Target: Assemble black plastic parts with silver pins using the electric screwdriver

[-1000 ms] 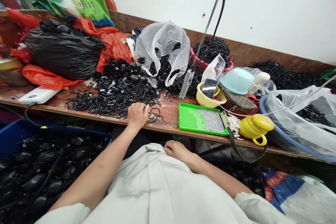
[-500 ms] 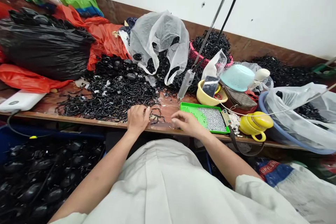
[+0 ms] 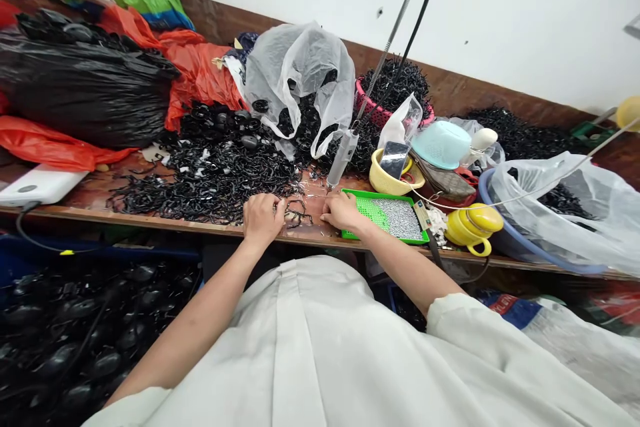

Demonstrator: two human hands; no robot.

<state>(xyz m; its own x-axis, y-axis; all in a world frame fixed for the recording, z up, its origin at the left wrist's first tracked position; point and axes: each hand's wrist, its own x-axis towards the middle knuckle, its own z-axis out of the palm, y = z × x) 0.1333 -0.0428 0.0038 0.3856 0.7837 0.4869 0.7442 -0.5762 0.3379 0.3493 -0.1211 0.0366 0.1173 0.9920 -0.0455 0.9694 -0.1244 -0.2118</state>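
Note:
My left hand (image 3: pixel 262 217) rests on the wooden bench (image 3: pixel 100 193) at the near edge of a big heap of small black plastic parts (image 3: pixel 210 173), fingers curled on a few of them. My right hand (image 3: pixel 342 212) lies on the bench just left of a green tray (image 3: pixel 361 205) that carries small silvery pieces. Its fingertips touch the wood near a few loose black parts (image 3: pixel 299 213). Whether either hand grips a part is hidden by the fingers. A hanging power screwdriver (image 3: pixel 341 159) dangles right above my right hand.
Black bag (image 3: pixel 85 90), orange bags (image 3: pixel 200 77) and a clear bag (image 3: pixel 300 73) crowd the back. A yellow bowl (image 3: pixel 387 180), yellow cup (image 3: pixel 470 227), teal bowl (image 3: pixel 443 145) and a blue basin (image 3: pixel 530 243) stand right. A blue crate (image 3: pixel 65 320) of black shells sits below left.
My right hand rose from my lap to the bench and moved left beside the green tray. My left hand stayed at the heap's edge. My view shifted slightly.

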